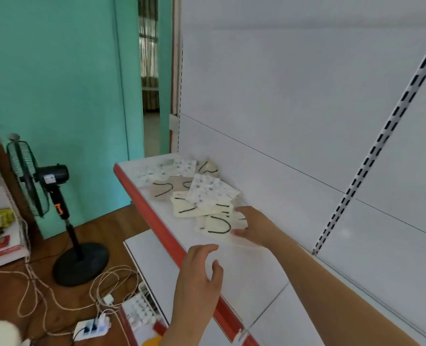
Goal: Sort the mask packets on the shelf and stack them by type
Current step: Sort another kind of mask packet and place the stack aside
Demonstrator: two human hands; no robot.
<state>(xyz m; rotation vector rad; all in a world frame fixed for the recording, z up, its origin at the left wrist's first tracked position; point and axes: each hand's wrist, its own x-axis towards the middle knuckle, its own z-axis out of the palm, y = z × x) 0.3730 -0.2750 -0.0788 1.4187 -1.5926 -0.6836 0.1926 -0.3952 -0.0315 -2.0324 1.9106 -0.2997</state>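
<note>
The mask packets lie loosely scattered on a white shelf (244,265) with a red front edge (157,221), against a white back panel. Farthest from the person sit blue-speckled packets (182,167) with a beige mask (208,167) just beside them. Nearer are a tan packet (162,189) with black ear loops, another speckled packet (204,192) lying on top of its neighbours, and cream packets (185,208) with black loops partly beneath it.

The right hand (253,227) reaches over the shelf from the near side and grips the closest cream packet (218,227), thumb at its near edge and fingers over its far side; the packet's clear wrapper extends along the shelf under the wrist. The rest of the pile lies beyond and to the left of this hand.

The left hand (199,268) hovers above the shelf's front edge with fingers loosely curved and thumb spread, holding nothing. It is near the gripped packet but apart from it.

Below stands a lower shelf (152,255). On the wooden floor are a black pedestal fan (44,191), a power strip (92,327) and tangled cords (64,290).
</note>
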